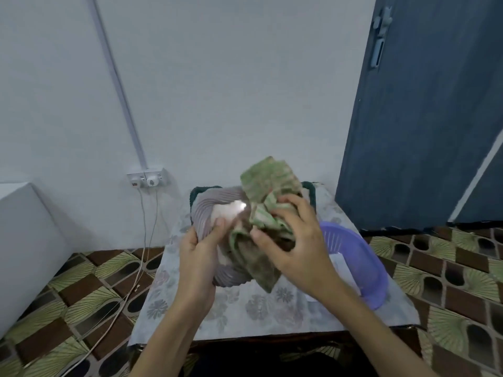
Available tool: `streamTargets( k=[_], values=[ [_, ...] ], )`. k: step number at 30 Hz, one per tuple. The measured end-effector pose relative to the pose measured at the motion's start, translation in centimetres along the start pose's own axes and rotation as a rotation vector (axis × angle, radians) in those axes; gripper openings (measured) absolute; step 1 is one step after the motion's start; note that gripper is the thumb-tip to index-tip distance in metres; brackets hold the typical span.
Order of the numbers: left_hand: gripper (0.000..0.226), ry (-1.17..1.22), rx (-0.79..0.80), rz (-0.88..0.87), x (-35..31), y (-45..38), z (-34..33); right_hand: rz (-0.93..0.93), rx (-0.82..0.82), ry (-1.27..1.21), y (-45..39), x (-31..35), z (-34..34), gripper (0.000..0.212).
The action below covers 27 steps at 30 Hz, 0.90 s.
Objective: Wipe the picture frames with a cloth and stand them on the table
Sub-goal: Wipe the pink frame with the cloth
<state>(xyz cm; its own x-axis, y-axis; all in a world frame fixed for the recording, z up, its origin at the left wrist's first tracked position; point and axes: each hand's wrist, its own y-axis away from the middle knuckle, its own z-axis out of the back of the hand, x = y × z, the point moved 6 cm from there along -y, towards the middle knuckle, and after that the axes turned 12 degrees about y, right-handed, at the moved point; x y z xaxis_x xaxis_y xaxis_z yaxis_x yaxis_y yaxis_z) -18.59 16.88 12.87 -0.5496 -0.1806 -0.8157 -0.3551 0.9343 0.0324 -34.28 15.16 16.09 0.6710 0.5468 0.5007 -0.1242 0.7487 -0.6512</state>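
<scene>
A pale wall (231,91) fills the back of the room, with a dark blue door (422,118) standing to the right. Patterned brown and green flooring (81,289) surrounds a small bench (245,308) covered in a grey floral cloth; its near edge and both side edges show, with bare cover in front of the hands. A lilac plastic basket (364,268) sits at the bench's right edge, overhanging it slightly, with a white paper inside whose writing is too blurred to read. A picture frame (206,213) with a ribbed, pale purple border is held tilted above the middle of the bench, its glass catching a bright glare. The left hand (198,254) grips the frame's left edge, thumb curled over the front. The right hand (294,240) clutches a crumpled green striped cloth (269,186), fingers curled into it, pressing it against the frame's right side. A wall socket (148,177) at left trails white cables (136,268) down to the floor.
</scene>
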Motion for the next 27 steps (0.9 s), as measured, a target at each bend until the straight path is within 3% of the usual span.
streamTargets(
  k=[4, 7, 12, 17, 21, 25, 27],
  values=[
    [0.008, -0.006, 0.021, -0.07, 0.0, 0.8, -0.4, 0.104, -0.016, 0.19, 0.0, 0.2, -0.5, 0.035],
    [0.016, -0.021, 0.056, -0.121, -0.4, 0.4, -0.2, 0.231, -0.053, 0.308, 0.0, -0.3, -0.4, 0.052],
    [0.031, 0.01, 0.034, -0.106, 1.0, 0.8, -1.0, 0.08, -0.245, 0.288, -2.1, -0.5, 0.1, 0.042],
    [0.017, 0.094, -0.033, -0.045, 1.9, -0.2, -0.1, 0.303, -0.138, 0.42, 1.2, 1.9, -1.9, 0.029],
    [0.053, -0.04, -0.001, -0.137, 1.6, 0.3, -0.3, 0.071, -0.175, 0.569, -2.8, -1.0, -0.7, 0.028],
    [0.056, -0.067, -0.05, -0.136, 1.0, -0.1, -0.3, 0.359, -0.187, 0.534, 1.0, 2.4, -3.0, 0.028],
    [0.063, -0.094, -0.062, -0.144, 1.2, -0.2, 0.5, 0.345, -0.141, 0.563, 1.1, 0.9, -2.7, 0.024]
  ],
)
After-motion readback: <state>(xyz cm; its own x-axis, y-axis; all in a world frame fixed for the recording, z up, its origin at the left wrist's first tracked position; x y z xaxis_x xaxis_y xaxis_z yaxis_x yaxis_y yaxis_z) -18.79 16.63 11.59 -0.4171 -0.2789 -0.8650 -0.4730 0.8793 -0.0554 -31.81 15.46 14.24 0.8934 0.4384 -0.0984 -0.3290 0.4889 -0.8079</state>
